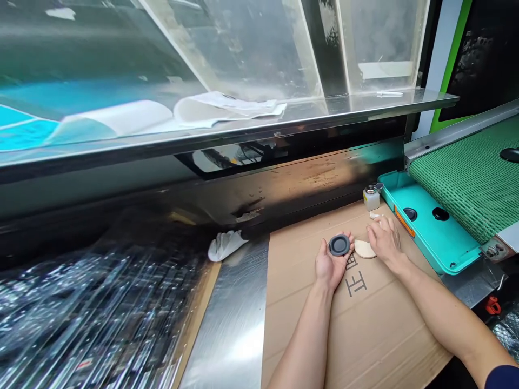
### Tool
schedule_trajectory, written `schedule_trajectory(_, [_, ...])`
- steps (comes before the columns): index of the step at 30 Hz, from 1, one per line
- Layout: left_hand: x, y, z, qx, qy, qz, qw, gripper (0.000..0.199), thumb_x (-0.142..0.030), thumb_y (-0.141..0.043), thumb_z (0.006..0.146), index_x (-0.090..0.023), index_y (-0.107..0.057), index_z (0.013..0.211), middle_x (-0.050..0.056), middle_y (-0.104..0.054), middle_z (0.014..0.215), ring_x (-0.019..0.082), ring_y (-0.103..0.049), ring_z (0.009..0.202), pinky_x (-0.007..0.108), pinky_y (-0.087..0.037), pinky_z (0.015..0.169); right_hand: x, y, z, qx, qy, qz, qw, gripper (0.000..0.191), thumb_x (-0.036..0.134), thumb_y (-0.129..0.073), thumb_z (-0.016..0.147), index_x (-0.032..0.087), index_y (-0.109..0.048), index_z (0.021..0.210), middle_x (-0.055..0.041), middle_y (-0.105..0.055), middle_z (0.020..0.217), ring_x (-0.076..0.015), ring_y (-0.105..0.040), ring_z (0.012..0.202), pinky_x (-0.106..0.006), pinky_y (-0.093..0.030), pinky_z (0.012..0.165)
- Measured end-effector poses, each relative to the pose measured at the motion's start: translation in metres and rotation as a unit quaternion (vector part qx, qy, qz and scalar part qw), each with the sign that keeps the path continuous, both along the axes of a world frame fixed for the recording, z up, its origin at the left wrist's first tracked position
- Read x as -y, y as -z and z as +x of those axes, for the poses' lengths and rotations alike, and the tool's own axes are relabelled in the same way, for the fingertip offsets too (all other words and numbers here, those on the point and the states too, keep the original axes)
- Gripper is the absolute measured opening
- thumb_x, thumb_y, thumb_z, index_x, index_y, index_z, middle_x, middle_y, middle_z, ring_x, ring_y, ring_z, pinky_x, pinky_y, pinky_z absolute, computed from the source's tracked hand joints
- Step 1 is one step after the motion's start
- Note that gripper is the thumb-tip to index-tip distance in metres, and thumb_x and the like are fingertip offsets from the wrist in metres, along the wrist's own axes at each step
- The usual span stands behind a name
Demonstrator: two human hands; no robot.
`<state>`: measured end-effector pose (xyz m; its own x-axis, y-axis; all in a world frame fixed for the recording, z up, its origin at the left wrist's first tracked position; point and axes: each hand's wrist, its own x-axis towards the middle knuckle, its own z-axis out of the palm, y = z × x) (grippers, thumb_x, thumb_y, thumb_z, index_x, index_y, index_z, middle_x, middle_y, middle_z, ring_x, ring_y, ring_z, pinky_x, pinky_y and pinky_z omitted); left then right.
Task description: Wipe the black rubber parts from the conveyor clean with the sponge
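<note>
On the palm side of my left hand (331,265) rests a dark grey round cap-like piece (339,245) with a raised rim, held between thumb and fingers. My right hand (385,240) is just to the right, its fingers bent and drawn together; whatever they may hold is hidden. Below and left of those fingers a cream round pad (365,250) lies on the cardboard sheet (308,319). A small white scrap (375,215) shows by the right fingertips. Beyond it stands a whitish bottle (371,199) with a metal top.
At the right, a teal tray (438,237) holds dark round pieces, beside a green conveyor belt (466,173). A metal ledge (348,108) with papers overhangs the back. A white glove (227,245) lies left of the cardboard, near shiny plastic-wrapped material (101,319).
</note>
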<state>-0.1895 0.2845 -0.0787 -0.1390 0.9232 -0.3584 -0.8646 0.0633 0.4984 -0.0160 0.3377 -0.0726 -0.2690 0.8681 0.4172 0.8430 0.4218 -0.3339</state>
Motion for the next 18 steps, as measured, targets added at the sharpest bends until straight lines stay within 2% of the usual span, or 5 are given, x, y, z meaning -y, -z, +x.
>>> schedule_trajectory(2, [0.0, 0.0, 0.002, -0.009, 0.006, 0.003, 1.0, 0.049, -0.046, -0.036, 0.102, -0.008, -0.067, 0.111, 0.021, -0.067, 0.123, 0.03, -0.068, 0.109, 0.039, -0.058, 0.081, -0.011, 0.0, 0.005, 0.006, 0.05, 0.004, 0.999, 0.036, 0.032, -0.044, 0.101, 0.025, -0.06, 0.133, -0.0127, -0.056, 0.132, -0.0279, -0.045, 0.117, -0.04, -0.035, 0.098])
schedule_trajectory(4, [0.0, 0.0, 0.005, -0.019, 0.009, 0.003, 1.0, 0.048, -0.045, -0.037, 0.102, -0.008, -0.066, 0.111, 0.021, -0.068, 0.121, 0.03, -0.069, 0.107, 0.038, -0.058, 0.079, -0.02, 0.003, 0.01, 0.029, 0.07, -0.031, 0.997, 0.039, 0.032, -0.046, 0.1, 0.026, -0.054, 0.138, -0.0132, -0.058, 0.127, -0.0287, -0.045, 0.115, -0.041, -0.036, 0.096])
schedule_trajectory(10, [0.007, 0.003, 0.025, -0.026, 0.05, 0.029, 0.998, 0.036, -0.035, -0.045, 0.101, -0.009, -0.066, 0.113, 0.019, -0.07, 0.117, 0.026, -0.07, 0.104, 0.037, -0.058, 0.084, -0.021, 0.005, 0.017, 0.039, 0.043, -0.089, 0.994, 0.03, 0.034, -0.041, 0.103, 0.022, -0.066, 0.114, -0.0093, -0.063, 0.107, -0.0218, -0.054, 0.101, -0.031, -0.038, 0.089])
schedule_trajectory(13, [0.01, 0.003, 0.038, -0.022, 0.089, 0.044, 0.995, 0.035, -0.035, -0.048, 0.099, -0.008, -0.065, 0.115, 0.02, -0.07, 0.115, 0.027, -0.071, 0.101, 0.039, -0.058, 0.085, -0.023, -0.016, 0.012, -0.003, 0.057, -0.059, 0.997, 0.033, 0.033, -0.036, 0.104, 0.022, -0.062, 0.122, -0.0082, -0.062, 0.108, -0.02, -0.057, 0.096, -0.028, -0.04, 0.082])
schedule_trajectory(18, [0.008, 0.0, 0.04, -0.012, 0.095, 0.047, 0.994, 0.035, -0.037, -0.049, 0.099, -0.009, -0.063, 0.114, 0.02, -0.071, 0.113, 0.027, -0.072, 0.096, 0.038, -0.059, 0.079, -0.06, -0.076, -0.003, 0.031, 0.127, -0.036, 0.991, 0.038, 0.032, -0.034, 0.104, 0.027, -0.059, 0.131, -0.0105, -0.06, 0.111, -0.0222, -0.061, 0.095, -0.031, -0.041, 0.083])
